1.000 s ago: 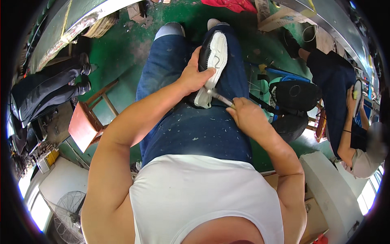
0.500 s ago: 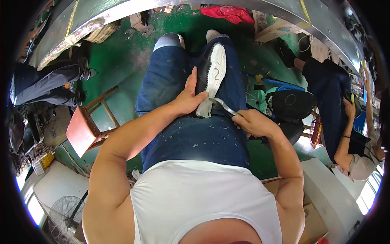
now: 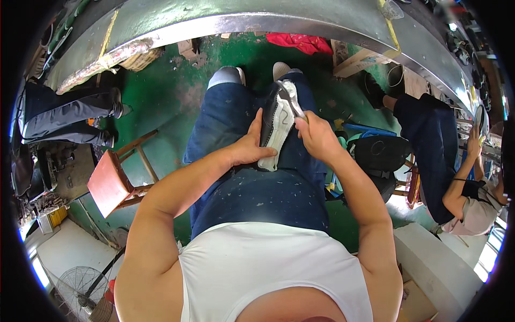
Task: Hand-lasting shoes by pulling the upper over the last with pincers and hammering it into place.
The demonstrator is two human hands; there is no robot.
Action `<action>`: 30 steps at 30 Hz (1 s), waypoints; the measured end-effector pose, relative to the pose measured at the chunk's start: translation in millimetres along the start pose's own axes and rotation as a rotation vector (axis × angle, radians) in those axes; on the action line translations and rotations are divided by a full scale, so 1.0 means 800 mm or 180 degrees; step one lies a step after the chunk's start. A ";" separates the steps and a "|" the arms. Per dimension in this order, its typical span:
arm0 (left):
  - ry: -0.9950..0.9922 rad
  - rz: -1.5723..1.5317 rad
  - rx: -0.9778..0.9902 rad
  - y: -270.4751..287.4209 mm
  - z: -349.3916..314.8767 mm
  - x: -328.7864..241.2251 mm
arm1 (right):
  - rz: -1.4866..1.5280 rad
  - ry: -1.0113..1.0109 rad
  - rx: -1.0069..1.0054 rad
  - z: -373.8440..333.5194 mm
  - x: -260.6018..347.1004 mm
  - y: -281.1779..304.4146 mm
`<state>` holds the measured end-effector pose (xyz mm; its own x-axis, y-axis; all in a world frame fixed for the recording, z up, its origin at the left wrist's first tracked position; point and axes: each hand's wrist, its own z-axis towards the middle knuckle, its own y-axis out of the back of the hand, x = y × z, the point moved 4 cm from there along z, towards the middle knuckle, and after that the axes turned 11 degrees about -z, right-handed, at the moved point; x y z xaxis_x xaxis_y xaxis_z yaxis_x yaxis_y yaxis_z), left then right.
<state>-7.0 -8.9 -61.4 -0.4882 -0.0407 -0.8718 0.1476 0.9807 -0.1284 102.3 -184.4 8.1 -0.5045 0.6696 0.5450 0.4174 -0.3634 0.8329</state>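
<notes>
On my lap lies a black shoe [image 3: 271, 119] with its pale underside facing up. A wavy line marks that underside, and its edge looks ragged. My left hand [image 3: 254, 146] grips the shoe at its near end, thumb pressed on the pale face and fingers along the black side. A steel tool with a curved head [image 3: 289, 99], possibly pincers, is clasped in my right hand [image 3: 317, 135]. Its head lies over the far end of the underside. The fingers hide most of the handle.
A metal-edged workbench [image 3: 225, 24] curves across the far side. A wooden chair with a reddish seat [image 3: 110, 180] stands at left, a black bag [image 3: 381, 153] at right. People stand on the left and sit on the right. A fan [image 3: 80, 292] is at lower left.
My right hand has moved the tool from the shoe's near end up and forward to its far end. The shoe sits slightly nearer in the picture, with my left hand still on it.
</notes>
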 end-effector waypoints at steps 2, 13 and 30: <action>0.0150 -0.0536 0.0098 -0.001 -0.002 -0.010 | 0.0338 -0.0361 0.0699 0.028 -0.021 -0.001; -0.0142 -0.0743 -0.1080 0.055 0.058 -0.052 | -0.1060 -0.0235 -0.0995 0.111 -0.001 0.170; -0.1228 -0.4327 0.0152 0.130 0.034 -0.217 | 0.4813 0.4561 0.0836 -0.060 0.266 0.318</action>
<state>116.3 95.0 64.1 -0.0099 -0.9916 -0.1286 -0.2086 0.1278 -0.9696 64.9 -164.9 340.6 0.2127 -0.8886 0.4063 0.9713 0.1471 -0.1868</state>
